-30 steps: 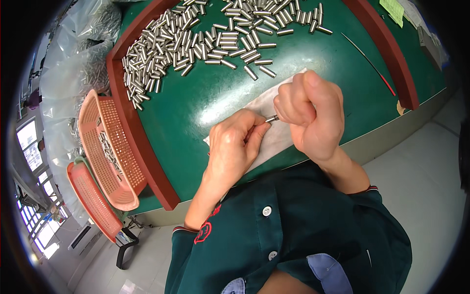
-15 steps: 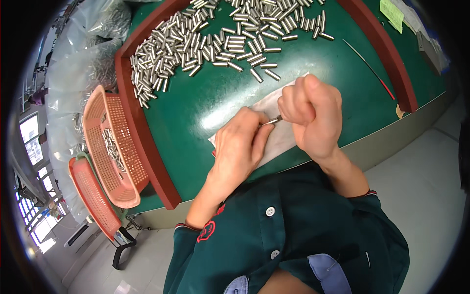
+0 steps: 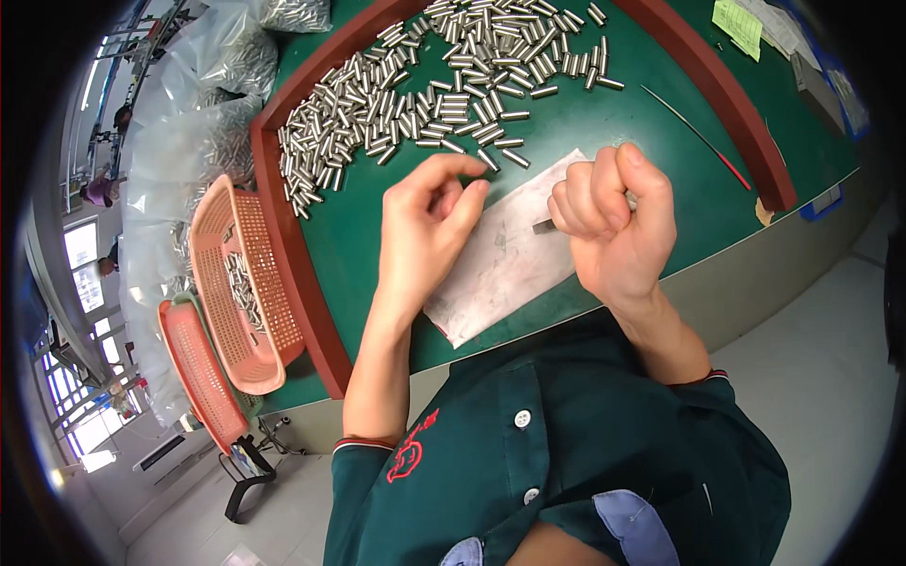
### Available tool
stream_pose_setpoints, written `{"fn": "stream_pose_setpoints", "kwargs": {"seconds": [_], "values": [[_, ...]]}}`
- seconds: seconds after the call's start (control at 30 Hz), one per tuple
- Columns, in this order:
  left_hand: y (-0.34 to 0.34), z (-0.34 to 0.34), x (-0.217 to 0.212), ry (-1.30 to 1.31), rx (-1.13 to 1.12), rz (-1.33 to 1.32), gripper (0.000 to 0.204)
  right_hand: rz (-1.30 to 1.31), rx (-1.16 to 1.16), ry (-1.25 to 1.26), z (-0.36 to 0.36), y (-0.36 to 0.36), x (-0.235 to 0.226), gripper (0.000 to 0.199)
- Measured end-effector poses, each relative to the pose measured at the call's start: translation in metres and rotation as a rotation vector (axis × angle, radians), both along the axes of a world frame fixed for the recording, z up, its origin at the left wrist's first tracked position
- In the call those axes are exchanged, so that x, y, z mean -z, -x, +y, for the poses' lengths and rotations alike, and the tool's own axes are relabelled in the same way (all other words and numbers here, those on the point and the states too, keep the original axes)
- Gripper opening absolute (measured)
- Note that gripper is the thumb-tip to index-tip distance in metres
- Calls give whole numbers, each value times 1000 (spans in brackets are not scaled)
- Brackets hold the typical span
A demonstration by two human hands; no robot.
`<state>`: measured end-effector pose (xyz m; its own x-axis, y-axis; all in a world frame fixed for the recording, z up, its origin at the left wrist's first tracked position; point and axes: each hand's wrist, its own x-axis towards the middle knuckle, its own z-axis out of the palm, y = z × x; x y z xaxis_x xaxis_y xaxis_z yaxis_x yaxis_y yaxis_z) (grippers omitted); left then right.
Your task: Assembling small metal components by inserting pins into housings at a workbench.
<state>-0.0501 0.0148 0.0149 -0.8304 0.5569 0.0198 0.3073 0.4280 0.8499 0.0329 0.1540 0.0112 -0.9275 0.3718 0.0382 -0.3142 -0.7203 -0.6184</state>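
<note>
My right hand (image 3: 618,222) is closed in a fist around a grey metal bar (image 3: 545,226). Only the bar's short flat end shows; the rest is hidden in the palm. Under it lies a stained white cloth (image 3: 500,269) on the green tabletop. My left hand (image 3: 425,226) is up by the near edge of a pile of small shiny metal cylinders (image 3: 453,106). Its index finger and thumb are curved with a gap between them, and nothing shows in that gap. The index fingertip is close to a loose cylinder (image 3: 488,160).
Reddish-brown wooden rails (image 3: 302,264) border the work surface. A thin rod with a red handle (image 3: 722,160) lies at the right. Left of the rail, a pink basket (image 3: 278,325) holds more cylinders, beside a second basket (image 3: 198,377) and filled clear bags (image 3: 222,141).
My left hand has left the small cylinder it held against the bar and moved up and left toward the pile. That cylinder is no longer visible. The right fist stays over the cloth.
</note>
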Motion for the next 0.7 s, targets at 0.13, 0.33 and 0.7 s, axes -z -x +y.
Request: {"fn": "stream_pose_setpoints", "kwargs": {"seconds": [0.13,0.33,0.7], "values": [[13,10,9,297,154,513,14,28,20,52,2,-2,-1,41],[15,12,2,348,255,494,8,10,31,50,4,-4,1,41],[-32,-3,4,241,150,82,10,-61,-22,-107,-6,10,5,41]]}}
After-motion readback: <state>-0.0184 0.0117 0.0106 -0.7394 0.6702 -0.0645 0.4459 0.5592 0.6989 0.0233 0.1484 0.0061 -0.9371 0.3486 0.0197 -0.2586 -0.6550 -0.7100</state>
